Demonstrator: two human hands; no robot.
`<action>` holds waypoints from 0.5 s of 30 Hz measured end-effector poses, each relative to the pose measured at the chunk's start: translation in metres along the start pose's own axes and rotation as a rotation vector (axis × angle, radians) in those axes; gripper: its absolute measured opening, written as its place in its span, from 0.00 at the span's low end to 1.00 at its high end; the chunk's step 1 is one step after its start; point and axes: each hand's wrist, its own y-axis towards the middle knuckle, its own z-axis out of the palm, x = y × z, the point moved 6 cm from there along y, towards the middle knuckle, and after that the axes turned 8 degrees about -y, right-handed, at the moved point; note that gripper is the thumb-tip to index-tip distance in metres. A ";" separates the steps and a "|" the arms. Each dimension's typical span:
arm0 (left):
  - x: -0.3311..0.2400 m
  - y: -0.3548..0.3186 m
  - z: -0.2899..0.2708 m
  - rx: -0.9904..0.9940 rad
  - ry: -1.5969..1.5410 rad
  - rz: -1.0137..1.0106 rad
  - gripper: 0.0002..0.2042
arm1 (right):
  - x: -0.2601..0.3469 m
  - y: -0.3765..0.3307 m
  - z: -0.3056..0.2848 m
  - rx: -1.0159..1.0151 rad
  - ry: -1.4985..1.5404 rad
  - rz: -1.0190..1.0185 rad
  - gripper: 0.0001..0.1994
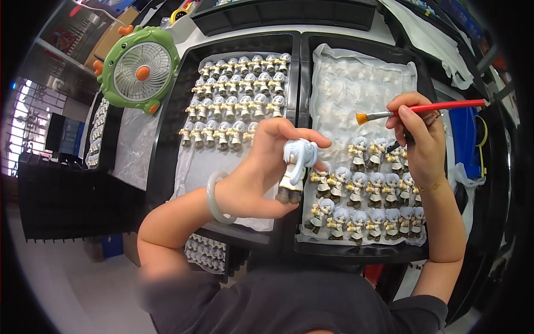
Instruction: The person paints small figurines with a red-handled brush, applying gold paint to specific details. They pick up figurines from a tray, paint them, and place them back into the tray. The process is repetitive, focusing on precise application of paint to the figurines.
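Dk shirt (311, 295) is nearest, at the lower edge; beyond it both arms reach up over two blk trays. L hand (257, 179) has one figurine (296, 170), pale-blue hair + white coat, held approx. upright above the gap btwn the left tray (239, 42) and the right tray (361, 40). Its grip is closed only as far as the fig.'s height allows: thumb at the feet, fingers up by the head; face not visible from here. R hand (425, 139) has its grip closed on a red-handled brush (448, 104), tan bristles pointing L toward the fig. but well apart from it, plus a thin dk tool (394, 147) angled down over the right-tray figs (376, 188); can't tell exactly how that one's pinched. More figs (222, 84) stand in rows in the left tray. Green fan (143, 72) is just beside it, top L. Step in hand, my guess: checking or touching up a single fig., brush at the ready, no contact yet. Next move prob. calls for a steady L grip, fig. turned to suit, and bristles brought across lightly, w/o the dk tool's tip knocking the figs below.
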 end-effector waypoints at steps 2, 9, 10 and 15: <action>-0.009 0.002 0.000 0.071 0.404 0.078 0.36 | 0.002 -0.001 -0.002 0.000 -0.006 -0.005 0.10; -0.028 0.004 0.006 -0.109 1.194 0.106 0.30 | 0.002 -0.004 -0.002 0.027 -0.012 -0.044 0.10; -0.027 0.004 0.006 -0.101 1.221 0.097 0.30 | 0.002 -0.004 -0.001 0.026 -0.014 -0.043 0.10; -0.025 0.003 0.006 -0.108 1.251 0.065 0.30 | 0.003 -0.003 -0.001 0.042 -0.016 -0.046 0.10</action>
